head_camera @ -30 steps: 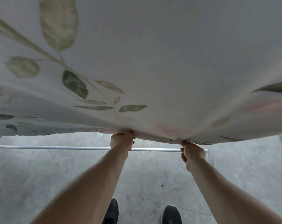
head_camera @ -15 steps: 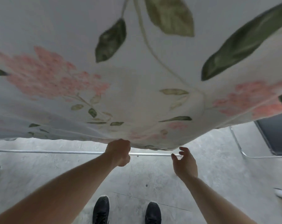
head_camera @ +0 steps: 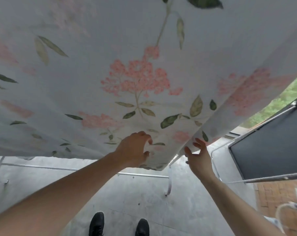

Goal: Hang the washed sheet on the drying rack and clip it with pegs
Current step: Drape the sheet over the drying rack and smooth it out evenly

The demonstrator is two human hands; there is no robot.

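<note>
Grey concrete floor (head_camera: 187, 210) runs under everything, with a strip of brick paving and some greenery off to the right. Largest by far is the sheet (head_camera: 127, 65), white with pink flower clusters and green leaves, spread overhead across most of the view and draped over the drying rack (head_camera: 141, 175), whose white tubes and 1 curved foot show below the cloth's lower edge. A dark panel (head_camera: 267, 150) in a thin metal frame leans at the right. Both bare forearms reach up to the sheet's near right corner, probably because that corner hangs unevenly and needs squaring on the rail before any clipping. The left hand (head_camera: 134, 150) has its fingers curled against the underside of the cloth; whether that grip actually pinches the fabric or only cups it cannot be told. The right hand (head_camera: 198, 155) is spread, fingers straight, touching the hem at the corner and holding nothing, as if to smooth or catch the edge. 2 black shoes (head_camera: 96, 223) stand at the bottom of the view. No pegs are in view, so clipping looks not yet begun.
</note>
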